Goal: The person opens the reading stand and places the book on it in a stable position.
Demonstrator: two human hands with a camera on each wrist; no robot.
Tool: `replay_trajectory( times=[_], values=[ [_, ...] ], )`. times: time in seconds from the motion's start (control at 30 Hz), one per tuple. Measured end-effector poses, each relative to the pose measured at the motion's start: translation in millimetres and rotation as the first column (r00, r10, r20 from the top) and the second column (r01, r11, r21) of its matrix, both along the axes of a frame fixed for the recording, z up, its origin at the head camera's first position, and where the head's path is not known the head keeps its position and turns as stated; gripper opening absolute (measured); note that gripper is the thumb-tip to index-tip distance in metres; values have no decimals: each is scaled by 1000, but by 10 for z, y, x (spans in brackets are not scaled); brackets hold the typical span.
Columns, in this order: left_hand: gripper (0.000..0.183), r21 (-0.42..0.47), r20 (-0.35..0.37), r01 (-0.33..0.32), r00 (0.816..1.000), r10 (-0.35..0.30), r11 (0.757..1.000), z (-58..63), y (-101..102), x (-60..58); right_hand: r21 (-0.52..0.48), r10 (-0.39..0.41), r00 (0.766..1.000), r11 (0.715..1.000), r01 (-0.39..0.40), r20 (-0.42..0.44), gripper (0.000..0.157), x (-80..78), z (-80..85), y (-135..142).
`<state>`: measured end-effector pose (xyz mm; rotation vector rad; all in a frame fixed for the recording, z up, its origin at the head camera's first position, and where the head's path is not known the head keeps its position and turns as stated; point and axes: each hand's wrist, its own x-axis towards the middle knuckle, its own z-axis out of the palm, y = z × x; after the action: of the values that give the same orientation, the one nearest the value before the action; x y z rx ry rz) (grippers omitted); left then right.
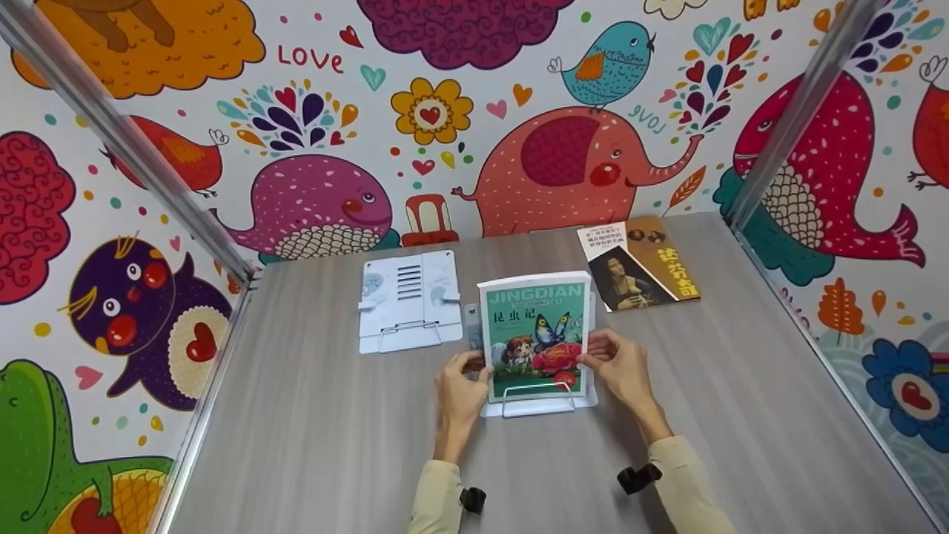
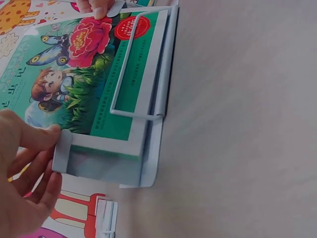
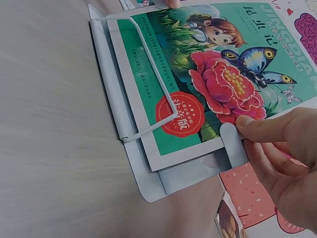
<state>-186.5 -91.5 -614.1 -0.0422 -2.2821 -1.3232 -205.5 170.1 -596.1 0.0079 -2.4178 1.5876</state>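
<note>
From the head, a green book (image 1: 530, 319) sits on a white book stand (image 1: 491, 409), near the middle of the table (image 1: 319, 445), with its front cover showing. The left hand (image 1: 461, 389) holds one side and the right hand (image 1: 621, 371) holds the other, so the hands are apart with the book between them. Another white stand (image 1: 385, 315) lies off to the left, closer to the back edge of the table. A brown and white book (image 1: 643, 271) lies by the back edge, toward the right corner. Behind the table is a wall (image 1: 563, 185) full of bright animals.

From the left wrist, the left thumb (image 2: 39, 135) is on the front of a small side clip (image 2: 61, 152) and the fingers bend in behind, so that hand pinches the stand. A wire loop (image 2: 133, 115) goes across the bottom of the cover.

From the right wrist, the right thumb (image 3: 262, 130) and fingers pinch the other clip (image 3: 235, 148). Its round end laps onto the cover's edge, just beside a red flower picture.
</note>
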Motion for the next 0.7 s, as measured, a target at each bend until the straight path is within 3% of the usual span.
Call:
replay_trajectory(
  times=[0.2, 0.3, 0.4, 0.5, 0.6, 0.7],
  values=[
    [25, 59, -44, -14, 999, 17, 998, -30, -7, 16, -69, -8, 1000, 998, 7, -10, 24, 11, -13, -5],
    [23, 110, -24, -20, 999, 23, 994, -87, -22, 61, -86, -22, 999, 996, 19, -42, 22, 45, -46, 0],
    [23, 143, 70, -42, 997, 32, 989, -190, -54, 161, -72, -71, 995, 995, 66, -71, 22, 125, -108, 20],
    [21, 154, 196, -51, 980, 20, 987, -283, -69, 292, -45, -122, 989, 992, 118, -80, 24, 265, -194, 45],
    [21, 156, 290, -49, 957, 2, 987, -316, -61, 399, -1, -124, 992, 992, 124, -7, 26, 406, -281, 38],
    [21, 136, 321, -58, 947, 11, 989, -327, -46, 458, 39, -84, 991, 996, 80, 106, 26, 485, -356, 0]
  ],
)
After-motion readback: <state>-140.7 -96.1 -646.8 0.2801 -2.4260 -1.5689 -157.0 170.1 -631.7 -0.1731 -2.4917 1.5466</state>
